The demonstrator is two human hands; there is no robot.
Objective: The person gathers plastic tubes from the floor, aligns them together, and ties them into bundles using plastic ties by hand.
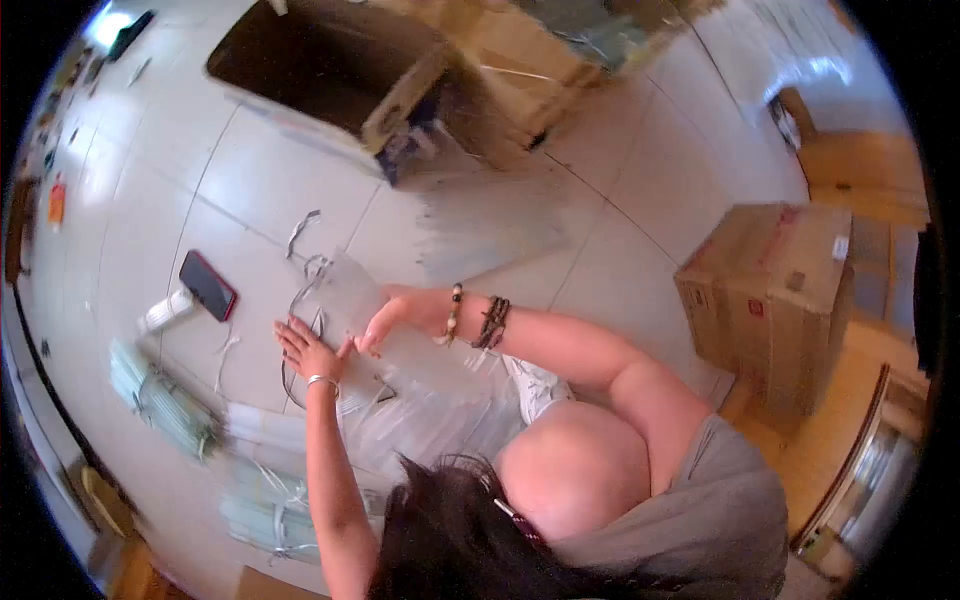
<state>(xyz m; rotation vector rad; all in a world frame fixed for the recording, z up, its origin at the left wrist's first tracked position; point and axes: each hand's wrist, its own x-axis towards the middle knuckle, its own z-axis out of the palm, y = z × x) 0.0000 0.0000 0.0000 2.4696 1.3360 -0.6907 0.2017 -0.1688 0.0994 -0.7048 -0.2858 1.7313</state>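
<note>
My left hand (313, 355) lies with its fingers stretched out and spread, beside a frosted, see-through plastic piece (352, 283). A thin silver bangle is round that wrist. My right hand (392, 315), with beaded and dark bracelets above it, has its fingers bent over the same plastic, close to the left thumb. Grey ties or strips (316, 266) lie at the plastic's far end and under the left fingers. More clear plastic (430, 420) is spread between my arms and leg. What sits under the right fingers is partly hidden.
A phone (208, 285) lies on the tiled floor by a white bundle (166, 312). Tied bundles of pale green sticks (165, 400) are at left. An open carton (400, 110) stands ahead, a closed carton (765, 290) at right. Blurred clear sheets (490, 225) lie between.
</note>
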